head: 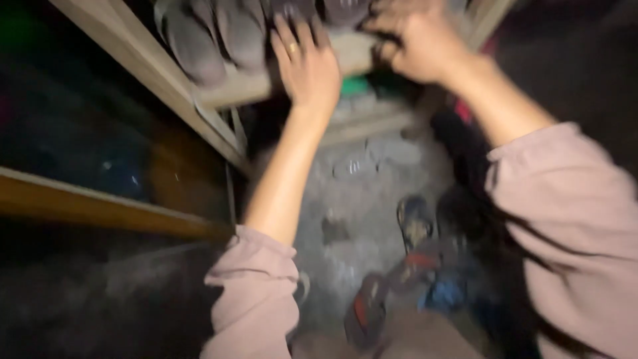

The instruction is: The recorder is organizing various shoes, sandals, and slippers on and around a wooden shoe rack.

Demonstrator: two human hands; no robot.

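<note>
Pink sleeves lead up; left hand flat on shelf, right hand fingers curled, blurred.

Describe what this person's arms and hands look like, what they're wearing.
Both arms wear loose, dusty-pink long sleeves pushed up toward the elbows, leaving the forearms bare. The left hand has a gold-coloured ring on one finger. The right hand is bare, with no ring visible; the picture is blurred.

dark sandals, side by side, wooden shelf
</note>
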